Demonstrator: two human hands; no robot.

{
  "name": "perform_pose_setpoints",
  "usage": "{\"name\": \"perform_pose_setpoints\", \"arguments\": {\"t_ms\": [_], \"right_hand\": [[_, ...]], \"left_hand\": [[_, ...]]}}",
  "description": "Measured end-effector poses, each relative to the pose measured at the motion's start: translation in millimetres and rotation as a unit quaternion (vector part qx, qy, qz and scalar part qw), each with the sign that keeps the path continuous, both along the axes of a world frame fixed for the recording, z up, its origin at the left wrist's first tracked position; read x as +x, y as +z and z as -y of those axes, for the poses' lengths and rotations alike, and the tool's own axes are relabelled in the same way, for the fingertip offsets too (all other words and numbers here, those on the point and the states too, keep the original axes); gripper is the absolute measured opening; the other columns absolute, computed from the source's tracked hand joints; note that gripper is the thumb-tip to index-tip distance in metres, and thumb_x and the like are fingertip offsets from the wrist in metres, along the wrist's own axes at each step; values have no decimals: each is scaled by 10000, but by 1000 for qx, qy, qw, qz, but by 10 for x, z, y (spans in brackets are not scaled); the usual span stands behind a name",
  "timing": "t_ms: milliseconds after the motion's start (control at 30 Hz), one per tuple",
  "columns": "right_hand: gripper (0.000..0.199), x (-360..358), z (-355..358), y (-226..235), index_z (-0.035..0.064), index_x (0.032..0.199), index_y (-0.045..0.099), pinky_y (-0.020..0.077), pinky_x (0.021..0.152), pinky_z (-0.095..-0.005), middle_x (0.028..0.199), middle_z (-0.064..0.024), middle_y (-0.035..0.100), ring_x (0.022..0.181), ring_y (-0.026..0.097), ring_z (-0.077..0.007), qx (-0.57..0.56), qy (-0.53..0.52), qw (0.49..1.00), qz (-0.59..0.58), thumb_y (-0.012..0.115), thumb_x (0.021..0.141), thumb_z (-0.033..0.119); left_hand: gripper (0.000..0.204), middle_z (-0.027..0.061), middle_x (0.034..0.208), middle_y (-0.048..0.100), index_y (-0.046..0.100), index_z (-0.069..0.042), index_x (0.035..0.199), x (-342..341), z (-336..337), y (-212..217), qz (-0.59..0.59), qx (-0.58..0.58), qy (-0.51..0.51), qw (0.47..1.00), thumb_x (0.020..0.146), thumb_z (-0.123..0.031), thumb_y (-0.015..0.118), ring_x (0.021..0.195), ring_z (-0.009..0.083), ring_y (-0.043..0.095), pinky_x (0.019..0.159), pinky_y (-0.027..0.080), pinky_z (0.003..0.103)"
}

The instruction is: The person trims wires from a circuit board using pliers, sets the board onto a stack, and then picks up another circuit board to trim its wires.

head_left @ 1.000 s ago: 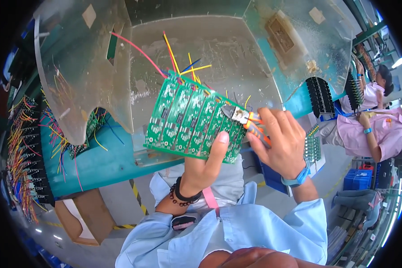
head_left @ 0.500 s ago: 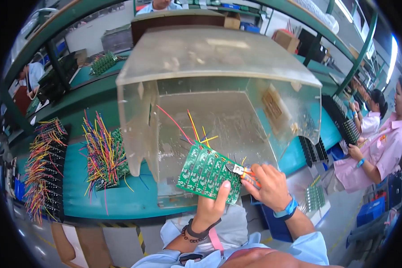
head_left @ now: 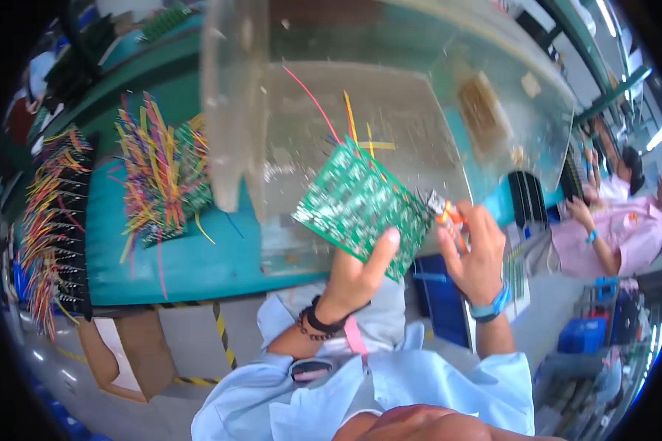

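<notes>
Circuit board, green and slanting, is clamped at its near edge in the left hand — thumb on the upper face, fingers hidden beneath. At the board's right end, the right hand is closed around orange-handled cutters, their head right by the board's edge; with the blur I cannot tell whether it touches, or whether the blades are parted. A red wire and yellow wires stick out past the board's far edge. Beyond the board stands a cloudy plastic hood. Left of the board, on a teal tabletop, lies a bundle of coloured wires. Well right of the board is a co-worker in pink.
</notes>
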State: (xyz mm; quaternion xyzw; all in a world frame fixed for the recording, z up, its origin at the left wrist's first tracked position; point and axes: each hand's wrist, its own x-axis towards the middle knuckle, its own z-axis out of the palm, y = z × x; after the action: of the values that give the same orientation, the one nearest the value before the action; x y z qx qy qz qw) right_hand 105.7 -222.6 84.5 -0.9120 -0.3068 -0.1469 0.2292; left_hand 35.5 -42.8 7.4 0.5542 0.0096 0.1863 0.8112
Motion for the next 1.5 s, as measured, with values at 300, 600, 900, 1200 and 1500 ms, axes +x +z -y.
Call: {"name": "perform_pose_setpoints", "arguments": {"t_ms": [300, 600, 900, 1200, 1500], "right_hand": [[487, 22, -81, -14, 29, 1160, 667, 519, 725, -416, 1024, -121, 670, 847, 647, -317, -42, 39, 994, 97, 867, 770, 241], [508, 16, -107, -39, 40, 1151, 672, 505, 700, -407, 1007, -100, 663, 818, 624, -293, -49, 39, 994, 92, 881, 763, 292], [492, 6, -112, -37, 50, 1154, 674, 490, 676, -401, 983, -84, 651, 783, 601, -275, -46, 37, 993, 99, 867, 782, 308], [483, -77, -175, 6, 9, 1180, 656, 522, 703, -417, 967, -116, 656, 830, 644, -319, -89, 17, 994, 60, 848, 785, 211], [428, -17, -124, -157, 12, 1140, 659, 523, 662, -417, 931, -109, 648, 779, 655, -307, -53, 22, 998, 1, 843, 807, 208]], "left_hand": [[300, 121, 1207, 697, 629, 60, 1300, 34, 45, 3, 23, -30, -17, 999, 1024, -50, 588, 1065, 198, 658, 943, 504, 352], [292, 148, 1206, 697, 643, 69, 1284, 29, 70, -35, 46, 13, -14, 999, 1029, -56, 575, 1061, 219, 667, 934, 510, 362], [295, 162, 1215, 698, 643, 79, 1282, 44, 52, -26, 31, 40, -19, 999, 1029, -60, 578, 1078, 249, 670, 950, 508, 388], [272, 165, 1193, 706, 662, 68, 1253, 64, 47, -27, 67, 109, 27, 991, 1029, -67, 589, 1052, 269, 679, 934, 513, 395], [255, 150, 1158, 711, 670, 60, 1233, 51, 39, -15, 24, 97, 9, 995, 1027, -70, 597, 1021, 269, 676, 907, 511, 396]]}}
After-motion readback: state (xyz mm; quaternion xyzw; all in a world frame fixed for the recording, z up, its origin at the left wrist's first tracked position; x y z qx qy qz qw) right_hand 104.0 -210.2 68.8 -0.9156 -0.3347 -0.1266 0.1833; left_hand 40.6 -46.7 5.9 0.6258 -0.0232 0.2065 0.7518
